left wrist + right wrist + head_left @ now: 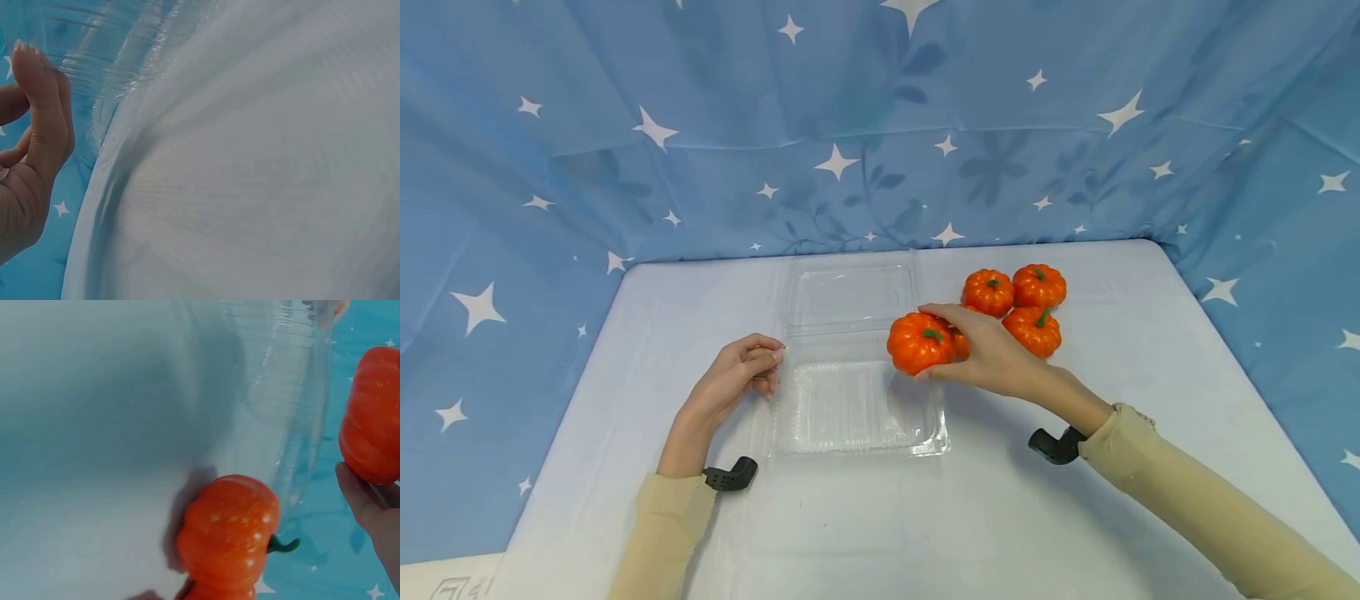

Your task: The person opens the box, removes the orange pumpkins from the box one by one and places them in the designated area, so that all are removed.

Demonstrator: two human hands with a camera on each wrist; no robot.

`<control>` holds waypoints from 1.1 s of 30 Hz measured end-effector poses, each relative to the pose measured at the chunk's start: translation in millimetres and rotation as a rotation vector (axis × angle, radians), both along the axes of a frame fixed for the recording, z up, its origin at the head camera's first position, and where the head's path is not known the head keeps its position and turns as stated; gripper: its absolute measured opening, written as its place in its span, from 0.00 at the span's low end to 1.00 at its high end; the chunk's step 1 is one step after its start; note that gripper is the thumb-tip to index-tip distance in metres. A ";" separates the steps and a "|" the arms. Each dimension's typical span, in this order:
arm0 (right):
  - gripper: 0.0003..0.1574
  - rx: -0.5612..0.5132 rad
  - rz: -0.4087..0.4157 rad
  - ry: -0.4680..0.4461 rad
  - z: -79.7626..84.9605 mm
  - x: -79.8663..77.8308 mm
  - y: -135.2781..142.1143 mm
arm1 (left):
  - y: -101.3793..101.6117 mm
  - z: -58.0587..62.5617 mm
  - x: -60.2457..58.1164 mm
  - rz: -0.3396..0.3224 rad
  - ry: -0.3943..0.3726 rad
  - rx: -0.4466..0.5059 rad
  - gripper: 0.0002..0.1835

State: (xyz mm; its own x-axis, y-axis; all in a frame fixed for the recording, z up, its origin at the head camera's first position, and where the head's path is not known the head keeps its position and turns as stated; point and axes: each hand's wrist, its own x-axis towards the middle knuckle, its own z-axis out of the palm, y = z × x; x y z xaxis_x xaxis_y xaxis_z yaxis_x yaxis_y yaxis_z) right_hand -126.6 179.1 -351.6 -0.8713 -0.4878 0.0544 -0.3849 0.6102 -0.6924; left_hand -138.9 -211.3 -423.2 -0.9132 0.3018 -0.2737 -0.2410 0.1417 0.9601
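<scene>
My right hand (992, 354) grips an orange pumpkin (920, 343) with a green stem. The pumpkin is held above the right side of a clear plastic clamshell box (857, 450). The box lies open, its lid (853, 327) laid back on the far side. At the box's left edge, my left hand (733, 379) pinches the thin rim between thumb and finger. In the left wrist view, its fingertips (28, 56) meet at the clear plastic. The right wrist view shows the held pumpkin (375, 419) and another pumpkin (231, 525) lying on the table.
Several more pumpkins (1039, 286) cluster on the table right of the lid; one is partly hidden behind my right hand. A white cloth (865, 533) covers the table. Blue curtains (715, 167) with white stars hang behind and at both sides.
</scene>
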 end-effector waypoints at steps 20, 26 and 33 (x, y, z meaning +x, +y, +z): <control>0.53 -0.035 -0.139 -0.027 -18.8 21.4 51.6 | 1.6 3.7 2.9 0.002 0.006 -0.004 0.24; 0.53 -0.025 -0.131 -0.011 -35.1 25.4 63.9 | 0.5 6.8 1.5 0.001 0.006 -0.022 0.24; 0.52 0.049 -0.085 0.048 -48.2 33.5 76.0 | 4.1 7.2 2.7 -0.002 0.009 -0.013 0.24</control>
